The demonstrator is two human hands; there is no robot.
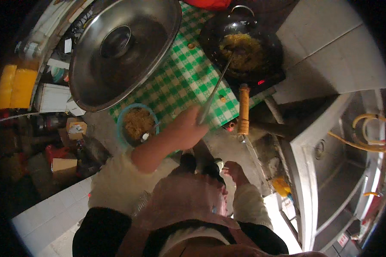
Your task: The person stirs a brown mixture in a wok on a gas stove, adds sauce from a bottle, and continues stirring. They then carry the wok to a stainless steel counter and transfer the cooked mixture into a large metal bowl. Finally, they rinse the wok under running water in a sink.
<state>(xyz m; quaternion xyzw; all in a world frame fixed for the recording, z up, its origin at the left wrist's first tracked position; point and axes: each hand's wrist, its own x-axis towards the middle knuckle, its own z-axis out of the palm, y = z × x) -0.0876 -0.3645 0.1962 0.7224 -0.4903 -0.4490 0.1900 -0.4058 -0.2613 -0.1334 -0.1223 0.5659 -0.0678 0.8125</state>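
Note:
My left hand [191,127] grips the handle end of a long metal cooking utensil [218,83], and its far end rests in yellowish-brown food [244,53] inside a black wok [209,41]. The wok's wooden handle [243,110] points towards me. Under the wok is a dark cooker with a lit red display [261,82]. A blue-rimmed bowl [120,120] of brown, shredded-looking food [137,122] stands left of my left forearm. My right hand [234,172] hangs low beside the pink apron [186,199], fingers partly curled; whether it holds anything is unclear.
A very large round metal basin or lid [148,64] covers the left of the table with its green checked cloth [193,67]. At the right stands a metal sink [331,173] with a yellow hose [357,146]. Boxes and clutter lie at the left, near a cardboard box [64,165].

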